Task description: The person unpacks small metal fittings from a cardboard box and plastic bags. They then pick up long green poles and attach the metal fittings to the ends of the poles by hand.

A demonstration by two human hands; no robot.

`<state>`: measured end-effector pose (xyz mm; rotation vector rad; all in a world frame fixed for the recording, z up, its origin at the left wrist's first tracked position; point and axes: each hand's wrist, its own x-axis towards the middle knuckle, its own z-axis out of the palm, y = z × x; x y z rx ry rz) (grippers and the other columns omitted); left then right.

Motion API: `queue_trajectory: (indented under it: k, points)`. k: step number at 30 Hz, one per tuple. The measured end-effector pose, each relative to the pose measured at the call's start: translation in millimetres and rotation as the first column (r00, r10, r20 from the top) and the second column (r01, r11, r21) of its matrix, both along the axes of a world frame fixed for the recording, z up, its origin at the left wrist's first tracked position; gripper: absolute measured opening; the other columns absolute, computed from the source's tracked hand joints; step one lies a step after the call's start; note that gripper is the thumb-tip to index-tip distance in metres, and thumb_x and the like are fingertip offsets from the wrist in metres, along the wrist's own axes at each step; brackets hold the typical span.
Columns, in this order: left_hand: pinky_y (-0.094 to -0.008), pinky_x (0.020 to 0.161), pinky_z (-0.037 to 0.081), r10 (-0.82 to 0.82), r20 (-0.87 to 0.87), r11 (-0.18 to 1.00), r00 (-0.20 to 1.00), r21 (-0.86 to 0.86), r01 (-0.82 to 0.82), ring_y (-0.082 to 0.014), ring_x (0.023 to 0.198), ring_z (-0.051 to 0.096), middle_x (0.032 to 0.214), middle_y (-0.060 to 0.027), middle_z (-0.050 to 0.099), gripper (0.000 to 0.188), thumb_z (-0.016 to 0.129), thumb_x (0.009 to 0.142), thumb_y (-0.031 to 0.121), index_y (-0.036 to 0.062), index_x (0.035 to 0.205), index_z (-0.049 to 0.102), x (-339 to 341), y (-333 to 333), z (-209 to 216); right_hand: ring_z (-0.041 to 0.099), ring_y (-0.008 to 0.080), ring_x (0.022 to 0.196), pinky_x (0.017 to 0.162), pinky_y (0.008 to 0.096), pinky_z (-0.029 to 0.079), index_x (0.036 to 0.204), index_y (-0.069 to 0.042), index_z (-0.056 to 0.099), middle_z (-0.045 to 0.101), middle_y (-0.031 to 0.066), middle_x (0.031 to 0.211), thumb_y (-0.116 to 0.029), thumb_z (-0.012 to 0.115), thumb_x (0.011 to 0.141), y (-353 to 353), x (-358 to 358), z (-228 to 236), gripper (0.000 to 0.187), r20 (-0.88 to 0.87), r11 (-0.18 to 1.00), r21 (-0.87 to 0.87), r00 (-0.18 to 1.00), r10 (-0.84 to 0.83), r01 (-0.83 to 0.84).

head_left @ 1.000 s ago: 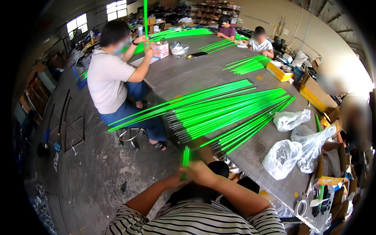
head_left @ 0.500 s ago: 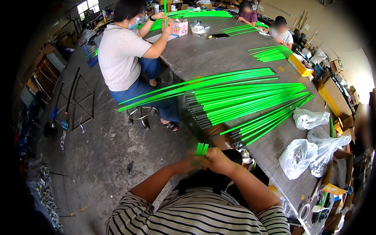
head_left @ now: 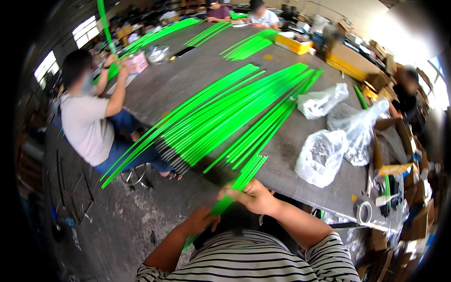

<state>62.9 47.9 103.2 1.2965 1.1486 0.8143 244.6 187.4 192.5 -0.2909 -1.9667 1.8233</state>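
A bundle of thin bright green rods [head_left: 250, 173] slants up from my lap toward the table edge. My right hand [head_left: 256, 197] is closed around its upper part, and the upper ends stick out past my fingers. Lower down, my left hand [head_left: 199, 222] is wrapped round the same bundle, somewhat blurred; the lower end shows beyond it near my left forearm. Just past the table edge lies a wide fan of green rods [head_left: 225, 117] with dark near ends. A smaller group of green rods [head_left: 270, 122] lies to its right, close to the ends of the held bundle.
On the grey table [head_left: 272, 171] rest clear plastic bags [head_left: 322, 157] and a tape roll [head_left: 364, 212]. A seated person [head_left: 89, 122] at the left holds green rods upright. Other people sit at the far side. A yellow box [head_left: 293, 43] and open carton [head_left: 394, 141] stand farther off.
The view has swung to the right. The held bundle has come up and now tilts toward the table, showing much more of its length. My left hand has shifted down along it.
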Motion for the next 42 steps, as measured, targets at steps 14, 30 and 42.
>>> queue_trajectory:
  k: [14,30,42]
  points:
    - [-0.0219,0.046,0.032,0.055,0.184,0.956,0.981,-0.294,0.002,-0.0076,0.052,0.042,0.063,-0.0025,0.049,0.021,0.041,0.096,0.017,0.0049,0.082,0.052,51,34,6,0.064,0.0180,0.063,0.061,0.0296,0.052,0.091,0.001,0.067,0.067,0.0134,0.076,-0.019,0.069,0.079,82,140,33,0.024,0.140,0.880,0.412,0.938,-0.317,0.236]
    - [-0.0217,0.049,0.035,0.051,0.219,0.942,0.974,-0.335,0.026,-0.0071,0.055,0.044,0.067,-0.0015,0.050,0.021,0.044,0.096,0.017,0.0044,0.082,0.052,80,73,-2,0.062,0.0304,0.067,0.064,0.0359,0.049,0.077,-0.005,0.065,0.064,0.0117,0.075,-0.009,0.067,0.071,174,169,-58,0.008,0.120,0.266,0.908,0.408,-0.905,0.323]
    - [-0.0212,0.048,0.035,0.054,0.153,0.929,0.987,-0.370,0.006,-0.0070,0.055,0.044,0.066,-0.0007,0.049,0.020,0.044,0.096,0.017,0.0049,0.083,0.052,84,85,-4,0.056,0.0087,0.069,0.064,0.0226,0.046,0.092,0.001,0.067,0.062,0.0038,0.079,-0.004,0.063,0.084,153,205,7,0.010,-0.072,0.817,0.016,0.816,-0.574,0.576]
